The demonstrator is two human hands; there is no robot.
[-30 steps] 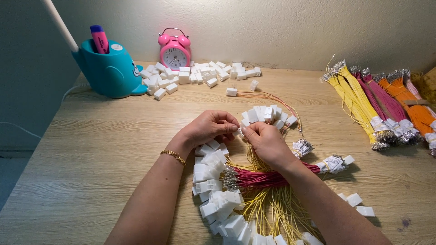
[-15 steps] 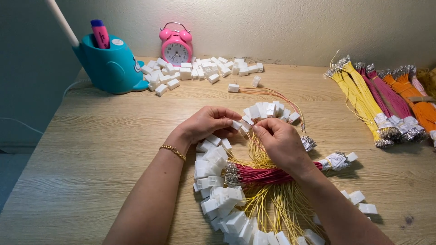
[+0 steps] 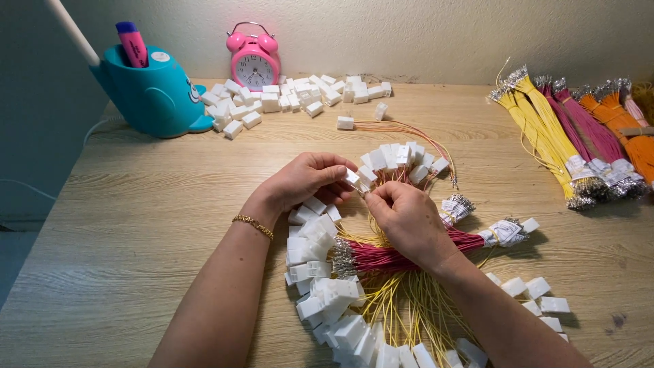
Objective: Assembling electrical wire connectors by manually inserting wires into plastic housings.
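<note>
Nearest the camera, a curved heap of white plastic connectors (image 3: 327,300) on thin yellow wires (image 3: 402,313), spread over the wooden desk (image 3: 136,225). Just beyond, a bundle of magenta wires (image 3: 388,257) lying crosswise under the right wrist, a few loose white connectors (image 3: 538,293) off to the right. At the middle, left hand (image 3: 303,180) with a gold bracelet (image 3: 253,223), fingers pinched shut on a small white connector (image 3: 353,178); right hand (image 3: 405,215) touching it, fingertips closed on a thin wire at that connector. Right behind the hands, a fan of more wired connectors (image 3: 402,158). Farther right, bundles of yellow, magenta and orange wires (image 3: 572,129) side by side. At the far edge by the wall, a pile of loose white housings (image 3: 293,99), a pink alarm clock (image 3: 253,63) and a teal whale-shaped pen holder (image 3: 153,95).
</note>
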